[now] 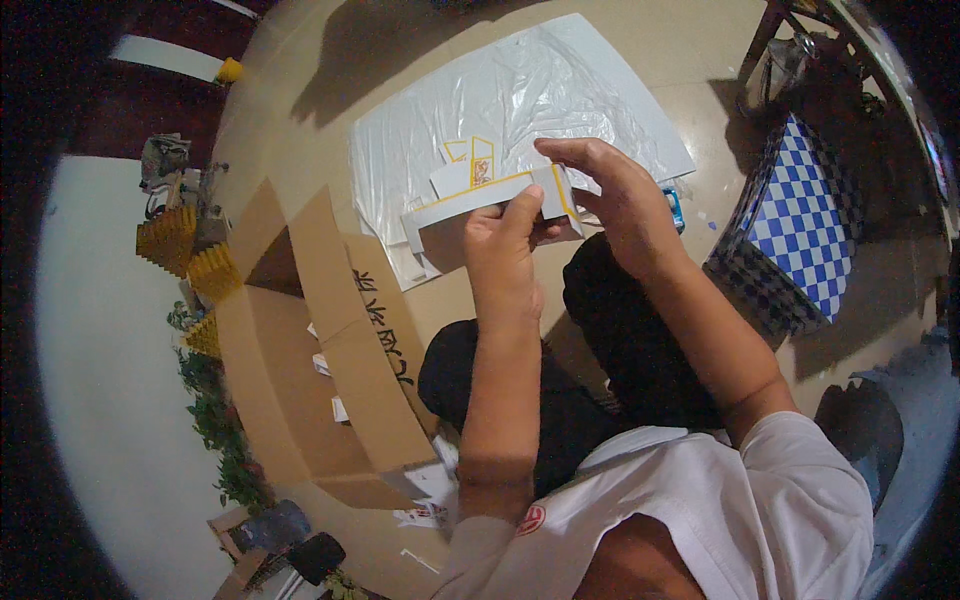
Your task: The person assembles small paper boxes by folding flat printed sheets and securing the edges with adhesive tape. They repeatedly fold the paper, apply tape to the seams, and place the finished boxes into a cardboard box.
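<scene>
The left hand [505,245] pinches the lower edge of a flat white cardboard piece with yellow borders [480,190], thumb on the near face. The right hand [610,195] curls over the piece's right end, fingers closed on a flap there. The cardboard piece is held in the air above the person's lap, over a clear plastic sheet [520,95] spread on the floor [300,60].

For a clean fold, the left hand should probably brace the panel close to the crease while the right hand bends the flap evenly along the printed line.

An open brown cardboard box [310,350] stands just left of the left forearm, its raised flap near the elbow. A blue-and-white checkered bag [800,230] sits to the right, well apart. Open floor lies ahead beyond the plastic sheet.
</scene>
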Demonstrator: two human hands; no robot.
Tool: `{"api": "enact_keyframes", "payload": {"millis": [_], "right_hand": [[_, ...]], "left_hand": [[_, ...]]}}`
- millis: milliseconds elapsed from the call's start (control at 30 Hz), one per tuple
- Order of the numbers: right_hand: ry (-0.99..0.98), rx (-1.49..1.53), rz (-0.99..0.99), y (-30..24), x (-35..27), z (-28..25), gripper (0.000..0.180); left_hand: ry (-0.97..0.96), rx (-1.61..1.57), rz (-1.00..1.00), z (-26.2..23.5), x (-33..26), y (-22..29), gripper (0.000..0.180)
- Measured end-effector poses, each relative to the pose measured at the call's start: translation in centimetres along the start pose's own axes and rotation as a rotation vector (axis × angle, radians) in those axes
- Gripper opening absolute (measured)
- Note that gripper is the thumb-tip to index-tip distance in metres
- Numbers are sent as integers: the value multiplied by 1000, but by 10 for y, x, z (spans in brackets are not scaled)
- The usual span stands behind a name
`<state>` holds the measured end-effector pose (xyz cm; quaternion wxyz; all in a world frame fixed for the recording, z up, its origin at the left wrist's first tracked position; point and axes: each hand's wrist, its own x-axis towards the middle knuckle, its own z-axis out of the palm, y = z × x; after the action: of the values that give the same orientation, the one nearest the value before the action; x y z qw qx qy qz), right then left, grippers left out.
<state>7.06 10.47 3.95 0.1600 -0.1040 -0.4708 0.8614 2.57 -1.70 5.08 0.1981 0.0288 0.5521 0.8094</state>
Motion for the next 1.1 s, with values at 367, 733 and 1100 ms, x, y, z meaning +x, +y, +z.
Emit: {"api": "enact_keyframes", "payload": {"millis": [367, 733, 1100], "right_hand": [[-68, -155, -48, 5, -5, 0, 25], [81, -164, -84, 7, -6, 0, 16], [38, -295, -16, 3, -2, -4, 22]], "left_hand": [[1, 113, 60, 8, -8, 1, 22], [-77, -29, -26, 16, -14, -1, 20], [-93, 35, -66, 6, -7, -7, 26]]}}
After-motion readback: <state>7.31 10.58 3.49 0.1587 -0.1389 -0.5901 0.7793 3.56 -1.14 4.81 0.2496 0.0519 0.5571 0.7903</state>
